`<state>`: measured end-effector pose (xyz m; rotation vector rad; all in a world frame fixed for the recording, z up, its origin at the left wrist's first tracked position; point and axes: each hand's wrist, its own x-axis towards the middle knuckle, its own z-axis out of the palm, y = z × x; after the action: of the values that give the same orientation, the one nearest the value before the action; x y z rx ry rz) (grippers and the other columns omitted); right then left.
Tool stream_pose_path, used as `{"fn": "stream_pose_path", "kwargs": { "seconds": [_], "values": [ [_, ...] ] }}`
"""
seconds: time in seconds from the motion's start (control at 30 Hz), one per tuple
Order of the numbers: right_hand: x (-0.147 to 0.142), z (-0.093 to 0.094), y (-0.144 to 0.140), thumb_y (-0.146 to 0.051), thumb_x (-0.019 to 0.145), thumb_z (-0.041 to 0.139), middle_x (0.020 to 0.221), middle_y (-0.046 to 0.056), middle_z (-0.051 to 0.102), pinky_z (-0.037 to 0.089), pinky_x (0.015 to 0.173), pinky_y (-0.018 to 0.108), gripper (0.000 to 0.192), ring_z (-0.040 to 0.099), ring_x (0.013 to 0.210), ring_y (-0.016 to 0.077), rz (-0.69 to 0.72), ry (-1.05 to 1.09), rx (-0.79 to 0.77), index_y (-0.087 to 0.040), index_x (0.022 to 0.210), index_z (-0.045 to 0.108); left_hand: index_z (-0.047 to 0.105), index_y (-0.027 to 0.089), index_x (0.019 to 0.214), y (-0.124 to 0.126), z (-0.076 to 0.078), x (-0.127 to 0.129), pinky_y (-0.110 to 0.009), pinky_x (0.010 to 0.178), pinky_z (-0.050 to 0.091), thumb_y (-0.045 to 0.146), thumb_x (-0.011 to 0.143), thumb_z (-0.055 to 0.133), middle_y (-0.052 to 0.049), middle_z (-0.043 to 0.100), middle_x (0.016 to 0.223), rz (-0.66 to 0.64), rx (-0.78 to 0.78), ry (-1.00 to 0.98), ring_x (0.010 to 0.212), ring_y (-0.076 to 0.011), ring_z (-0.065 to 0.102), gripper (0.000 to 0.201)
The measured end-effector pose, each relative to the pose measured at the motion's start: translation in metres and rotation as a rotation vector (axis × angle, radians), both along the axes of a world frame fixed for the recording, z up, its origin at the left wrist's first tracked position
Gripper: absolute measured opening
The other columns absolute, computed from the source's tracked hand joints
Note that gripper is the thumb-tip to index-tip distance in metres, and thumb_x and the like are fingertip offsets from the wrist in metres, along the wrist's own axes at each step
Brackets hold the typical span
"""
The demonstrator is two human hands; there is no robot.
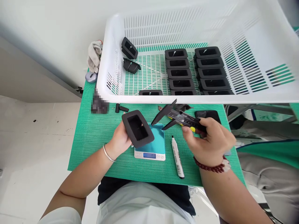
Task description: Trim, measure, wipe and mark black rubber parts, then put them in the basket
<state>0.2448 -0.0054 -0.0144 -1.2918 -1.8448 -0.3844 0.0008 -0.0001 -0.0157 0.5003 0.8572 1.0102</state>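
A person seated at a table covered by a green woven mat (93, 137) works with both hands above a small silver digital scale with a blue top (151, 149). The left hand (120, 140) grips a black rectangular plastic tray-shaped part (137, 128) from behind, tilted with its hollow facing up, just over the scale's left edge. The right hand (209, 140) is closed around a dark digital caliper with a yellow thumbwheel (181, 117), its jaws spread wide and pointing left toward the part, not touching it. A white marker pen with a black cap (177, 157) lies on the mat between scale and right hand. Farther off, a black phone (207, 114) rests near the large white slotted plastic basket (112, 62), which holds two neat rows of matching black parts (196, 71) at centre and two loose black parts (129, 56) at left. A grey work glove (94, 56) sits at the mat's far left.
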Motion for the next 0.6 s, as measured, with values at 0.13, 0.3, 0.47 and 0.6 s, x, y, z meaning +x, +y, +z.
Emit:
{"fn": "stream_pose_path", "kwargs": {
  "seconds": [0.13,0.3,0.47,0.6],
  "values": [
    [-0.001,0.000,0.002,-0.038,0.089,0.065,0.064,-0.001,0.056,0.037,0.047,0.026,0.022,0.051,0.052,0.0127,0.148,-0.062,-0.055,-0.023,0.103,0.058,0.070,0.019,0.080,-0.001,0.002,0.001,-0.031,0.059,0.054,0.053,0.077,0.074,-0.002,0.069,0.073,-0.031,-0.076,-0.014,0.065,-0.0167,0.064,0.035],
    [-0.002,0.000,0.000,-0.030,0.086,0.069,0.059,-0.002,0.055,0.036,0.049,0.025,0.017,0.047,0.050,0.0115,0.153,-0.091,-0.001,-0.020,0.097,0.060,0.068,0.016,0.076,0.000,0.010,0.003,-0.024,0.052,0.049,0.053,0.075,0.075,0.001,0.065,0.064,-0.086,-0.148,-0.036,0.058,-0.0121,0.060,0.037],
    [0.001,-0.005,-0.003,-0.033,0.081,0.076,0.049,-0.006,0.046,0.033,0.047,0.025,0.022,0.041,0.043,0.0096,0.127,-0.072,0.034,-0.023,0.081,0.056,0.069,0.016,0.075,0.002,0.017,0.006,-0.022,0.052,0.049,0.056,0.070,0.078,0.000,0.068,0.065,-0.144,-0.163,-0.005,0.058,-0.0118,0.061,0.041],
    [0.001,-0.006,-0.003,-0.040,0.078,0.077,0.051,-0.005,0.048,0.032,0.045,0.026,0.028,0.042,0.044,0.0101,0.112,-0.038,0.032,-0.023,0.081,0.056,0.069,0.017,0.075,0.002,0.017,0.005,-0.021,0.050,0.049,0.042,0.076,0.076,0.001,0.066,0.062,-0.110,-0.146,0.030,0.054,-0.0101,0.060,0.026]
  ]
}}
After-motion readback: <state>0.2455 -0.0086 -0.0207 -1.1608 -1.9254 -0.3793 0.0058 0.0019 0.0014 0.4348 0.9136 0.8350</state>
